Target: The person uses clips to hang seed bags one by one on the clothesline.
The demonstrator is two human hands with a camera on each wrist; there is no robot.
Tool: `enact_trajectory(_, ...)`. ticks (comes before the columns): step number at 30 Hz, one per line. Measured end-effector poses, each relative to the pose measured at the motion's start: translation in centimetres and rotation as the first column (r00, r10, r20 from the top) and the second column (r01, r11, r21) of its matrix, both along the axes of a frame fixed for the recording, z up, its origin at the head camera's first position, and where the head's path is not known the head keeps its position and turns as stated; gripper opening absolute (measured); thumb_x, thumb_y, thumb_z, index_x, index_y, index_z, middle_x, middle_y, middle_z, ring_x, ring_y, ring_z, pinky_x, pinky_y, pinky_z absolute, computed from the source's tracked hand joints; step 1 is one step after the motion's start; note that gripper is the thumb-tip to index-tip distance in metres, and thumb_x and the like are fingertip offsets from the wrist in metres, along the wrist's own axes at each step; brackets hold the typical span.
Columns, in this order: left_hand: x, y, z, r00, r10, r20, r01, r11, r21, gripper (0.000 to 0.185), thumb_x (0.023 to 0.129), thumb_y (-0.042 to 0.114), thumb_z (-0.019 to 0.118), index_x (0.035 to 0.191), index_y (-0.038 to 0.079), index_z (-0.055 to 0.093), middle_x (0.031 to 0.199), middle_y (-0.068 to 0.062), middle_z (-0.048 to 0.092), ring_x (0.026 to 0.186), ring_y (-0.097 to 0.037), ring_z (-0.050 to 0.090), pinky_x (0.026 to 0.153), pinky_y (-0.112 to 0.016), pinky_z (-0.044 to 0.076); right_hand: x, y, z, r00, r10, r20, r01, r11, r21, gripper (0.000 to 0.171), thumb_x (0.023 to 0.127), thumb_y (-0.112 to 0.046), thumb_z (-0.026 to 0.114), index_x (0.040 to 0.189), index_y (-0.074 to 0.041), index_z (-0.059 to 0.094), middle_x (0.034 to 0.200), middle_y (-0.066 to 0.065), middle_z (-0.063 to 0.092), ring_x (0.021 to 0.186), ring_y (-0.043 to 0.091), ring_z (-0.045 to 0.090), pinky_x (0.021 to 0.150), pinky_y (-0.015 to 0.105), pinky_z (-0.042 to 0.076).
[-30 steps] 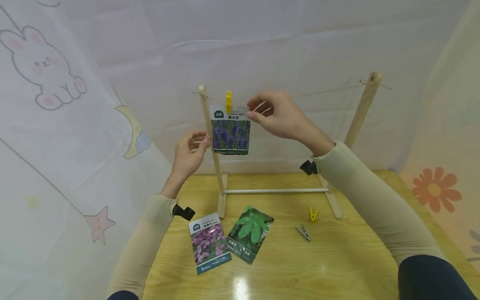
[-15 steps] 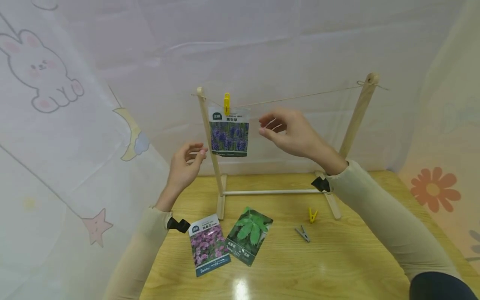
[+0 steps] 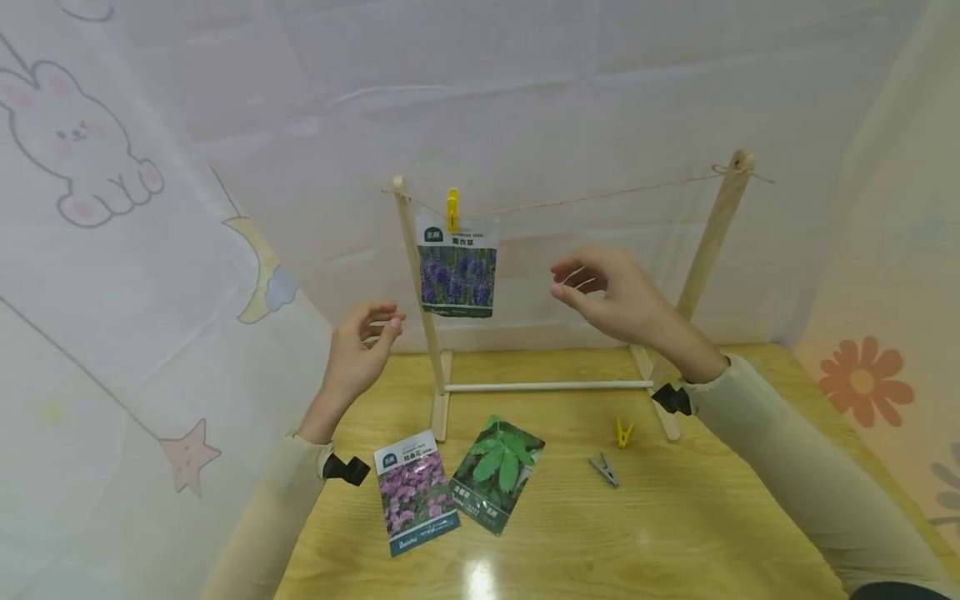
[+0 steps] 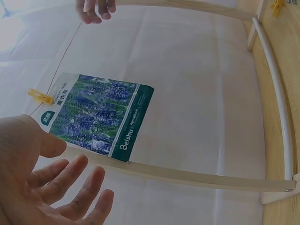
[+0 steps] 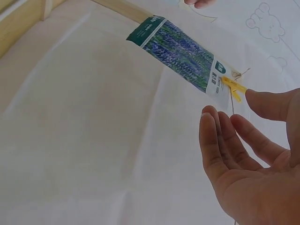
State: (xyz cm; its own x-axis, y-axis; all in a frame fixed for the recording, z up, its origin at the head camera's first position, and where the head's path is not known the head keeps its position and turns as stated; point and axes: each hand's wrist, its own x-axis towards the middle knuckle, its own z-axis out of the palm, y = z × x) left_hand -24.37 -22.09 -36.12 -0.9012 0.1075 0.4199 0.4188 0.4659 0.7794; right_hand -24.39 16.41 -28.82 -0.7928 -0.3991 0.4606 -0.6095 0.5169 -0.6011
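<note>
A seed packet with purple flowers (image 3: pixel 457 275) hangs from the string (image 3: pixel 600 196) near the left post, held by a yellow clothespin (image 3: pixel 452 210). To the left of that post, my left hand (image 3: pixel 360 350) is in the air, its fingers loosely bent and holding nothing. My right hand (image 3: pixel 618 300) is apart from the packet, to its right and below the string, with relaxed fingers and nothing in them. On the table lie a pink-flower seed packet (image 3: pixel 416 492) and a green-leaf seed packet (image 3: pixel 497 475), their edges touching or slightly overlapping.
The string is tied between two posts of a wooden rack (image 3: pixel 716 229), joined low down by a white rod (image 3: pixel 547 386). A second yellow clothespin (image 3: pixel 624 432) and a grey clothespin (image 3: pixel 603 470) lie on the wooden table (image 3: pixel 570 550). A pale printed curtain surrounds the table.
My right hand has come away from the hanging packet's upper right corner, moving right and down. My left hand has drawn back down and left from the post. The packet stays hanging.
</note>
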Motion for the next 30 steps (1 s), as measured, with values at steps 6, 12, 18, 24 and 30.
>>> enact_trajectory(6,0.3,-0.4,-0.9,1.000,0.014,-0.002,-0.014,1.000,-0.022,0.033,0.111,0.020,0.062,0.139,0.003,0.063,0.130,-0.018,0.074,0.113,-0.036,0.075,0.098,-0.053,0.061,0.8,1.2,-1.4,1.000,-0.003,-0.001,0.003,1.000,-0.008,0.022,0.105,-0.014,0.071,0.125,-0.004,0.073,0.121,0.013,0.075,0.105,0.031,0.074,0.092,0.048,0.062)
enact_trajectory(12,0.3,-0.9,-1.8,1.000,0.021,0.007,-0.020,0.999,-0.043,0.036,0.111,0.024,0.062,0.141,0.005,0.063,0.132,-0.016,0.073,0.116,-0.037,0.073,0.100,-0.057,0.059,1.2,2.3,-2.6,1.000,-0.018,-0.023,0.018,1.000,-0.014,0.021,0.104,-0.012,0.072,0.123,-0.004,0.074,0.118,0.013,0.076,0.103,0.030,0.075,0.088,0.044,0.063)
enact_trajectory(18,0.7,-1.5,-2.5,0.998,0.040,0.044,-0.037,0.998,-0.051,0.036,0.111,0.026,0.062,0.141,0.006,0.063,0.134,-0.016,0.071,0.118,-0.039,0.071,0.102,-0.059,0.058,1.5,2.7,-3.5,0.999,-0.045,-0.006,0.045,0.999,-0.002,0.022,0.105,-0.015,0.071,0.124,-0.004,0.073,0.119,0.013,0.076,0.103,0.030,0.075,0.088,0.044,0.063)
enact_trajectory(24,0.9,-1.9,-3.1,0.994,0.060,0.089,-0.055,0.997,-0.061,0.034,0.110,0.024,0.062,0.140,0.007,0.063,0.133,-0.016,0.072,0.119,-0.039,0.071,0.102,-0.058,0.058,2.1,3.0,-4.5,0.996,-0.071,0.044,0.071,0.997,0.010,0.025,0.106,-0.018,0.070,0.126,-0.004,0.072,0.119,0.015,0.076,0.104,0.031,0.075,0.089,0.047,0.063)
enact_trajectory(30,1.3,-2.2,-3.8,0.991,0.074,0.112,-0.066,0.995,-0.070,0.033,0.110,0.023,0.063,0.138,0.004,0.064,0.133,-0.017,0.072,0.119,-0.040,0.071,0.102,-0.057,0.059,3.0,3.1,-5.9,0.994,-0.076,0.083,0.076,0.997,0.000,0.024,0.105,-0.017,0.071,0.126,-0.004,0.073,0.119,0.013,0.076,0.102,0.029,0.076,0.088,0.042,0.064)
